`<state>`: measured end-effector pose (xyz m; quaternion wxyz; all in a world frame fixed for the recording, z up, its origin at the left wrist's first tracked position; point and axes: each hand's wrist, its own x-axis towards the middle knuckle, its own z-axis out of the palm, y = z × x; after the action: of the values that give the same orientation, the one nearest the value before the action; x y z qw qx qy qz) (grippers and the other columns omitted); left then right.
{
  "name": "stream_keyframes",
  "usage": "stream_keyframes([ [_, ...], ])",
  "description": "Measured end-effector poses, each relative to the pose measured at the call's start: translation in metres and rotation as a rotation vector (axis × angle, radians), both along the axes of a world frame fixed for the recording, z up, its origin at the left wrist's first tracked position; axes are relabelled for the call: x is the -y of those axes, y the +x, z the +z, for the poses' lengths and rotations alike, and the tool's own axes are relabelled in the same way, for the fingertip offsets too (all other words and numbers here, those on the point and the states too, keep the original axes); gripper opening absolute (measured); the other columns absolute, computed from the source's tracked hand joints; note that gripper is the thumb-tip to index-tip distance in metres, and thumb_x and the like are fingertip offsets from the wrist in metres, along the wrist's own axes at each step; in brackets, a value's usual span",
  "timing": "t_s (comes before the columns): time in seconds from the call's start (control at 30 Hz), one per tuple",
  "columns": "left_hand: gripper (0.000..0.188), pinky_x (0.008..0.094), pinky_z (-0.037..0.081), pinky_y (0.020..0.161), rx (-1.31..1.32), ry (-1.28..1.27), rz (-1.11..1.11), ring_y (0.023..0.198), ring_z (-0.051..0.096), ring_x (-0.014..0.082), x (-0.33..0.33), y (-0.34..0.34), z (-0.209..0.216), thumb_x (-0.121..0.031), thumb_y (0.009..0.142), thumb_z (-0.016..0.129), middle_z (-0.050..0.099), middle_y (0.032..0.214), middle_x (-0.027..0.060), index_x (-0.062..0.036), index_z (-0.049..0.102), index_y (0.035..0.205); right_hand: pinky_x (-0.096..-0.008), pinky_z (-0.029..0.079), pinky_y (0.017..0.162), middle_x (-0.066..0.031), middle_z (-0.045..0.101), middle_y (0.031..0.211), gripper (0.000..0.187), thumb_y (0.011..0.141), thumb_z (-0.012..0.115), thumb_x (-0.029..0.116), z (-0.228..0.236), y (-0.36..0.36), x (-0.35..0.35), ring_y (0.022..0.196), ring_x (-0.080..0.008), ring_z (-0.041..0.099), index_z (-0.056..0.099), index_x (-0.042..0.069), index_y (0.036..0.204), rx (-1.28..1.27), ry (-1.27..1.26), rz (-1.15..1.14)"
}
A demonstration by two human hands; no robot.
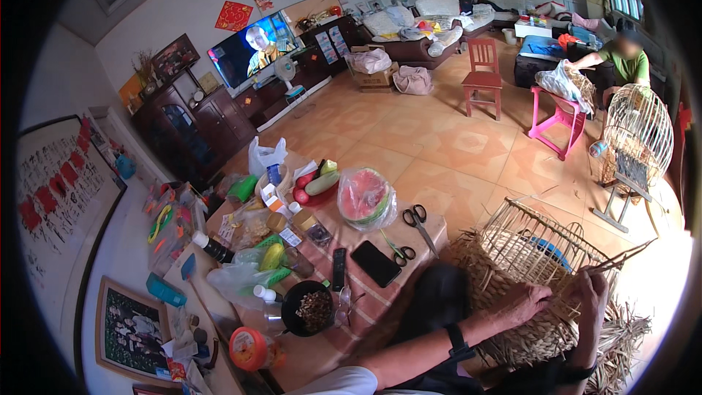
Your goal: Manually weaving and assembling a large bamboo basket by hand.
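Observation:
A half-woven basket [512,278] of braided dried straw stands before me at the lower right, with bare thin ribs rising from its woven wall. My left hand [523,306] is closed at the basket's near rim, its fingertips pinching a straw strand. Close beside it on the right, my right hand [591,296] is raised with bent fingers closed around straw at the same rim. Just how the strand runs between the fingers is too small to tell. Loose dried straw [621,340] hangs and lies in a bundle below my right hand. A blue round thing [548,251] shows inside the ribs.
On my left, a cloth-covered table [431,238] bears scissors [419,228], a black phone [376,263], a wrapped watermelon half [365,197] and a black bowl [307,309]. Across the floor, another person [629,66] sits by a ribbed frame [640,128] and a pink stool [559,121].

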<state>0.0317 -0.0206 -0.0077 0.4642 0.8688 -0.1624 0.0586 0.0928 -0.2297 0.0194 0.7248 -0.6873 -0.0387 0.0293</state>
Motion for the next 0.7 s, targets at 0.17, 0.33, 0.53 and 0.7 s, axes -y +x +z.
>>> stream_keyframes([
  [0.17,0.016,0.0493,0.054,0.076,0.055,-0.046,0.022,0.089,0.07,0.0447,0.004,0.0,-0.004,-0.012,0.094,0.071,0.07,0.089,0.024,0.0009,0.067,0.102,-0.0321,0.049,0.057,-0.0095,0.066,0.07,0.023,0.095,0.069,0.015,0.024,0.019,-0.015,0.062,-0.0192,0.066,0.063,-0.001,0.08,0.067,-0.443,0.068],
  [0.33,0.014,0.0495,0.054,0.07,0.095,-0.108,0.047,0.085,0.07,0.0452,0.009,-0.004,-0.009,-0.012,0.096,0.069,0.069,0.086,0.0245,0.0002,0.065,0.099,-0.0426,0.046,0.057,-0.0146,0.063,0.068,0.017,0.089,0.071,0.01,0.018,0.023,-0.023,0.063,-0.0317,0.065,0.064,0.001,0.077,0.666,-0.995,-0.098],
  [0.53,0.018,0.0501,0.052,0.067,0.1,-0.101,0.046,0.081,0.069,0.0452,0.009,-0.004,-0.009,-0.017,0.097,0.069,0.067,0.082,0.0239,-0.0001,0.064,0.098,-0.0486,0.039,0.057,-0.023,0.06,0.072,0.015,0.087,0.068,0.006,0.009,0.018,-0.038,0.064,-0.0414,0.06,0.057,0.001,0.079,0.603,-1.177,-0.186],
  [0.7,0.019,0.0496,0.052,0.071,0.114,-0.087,0.082,0.08,0.068,0.0426,0.006,-0.003,-0.008,-0.019,0.097,0.07,0.067,0.08,0.0218,-0.0018,0.063,0.098,-0.0422,0.045,0.053,-0.0174,0.065,0.07,0.023,0.09,0.069,0.003,0.0,0.009,-0.022,0.058,-0.0282,0.064,0.063,0.007,0.111,0.284,-0.727,-0.173],
])
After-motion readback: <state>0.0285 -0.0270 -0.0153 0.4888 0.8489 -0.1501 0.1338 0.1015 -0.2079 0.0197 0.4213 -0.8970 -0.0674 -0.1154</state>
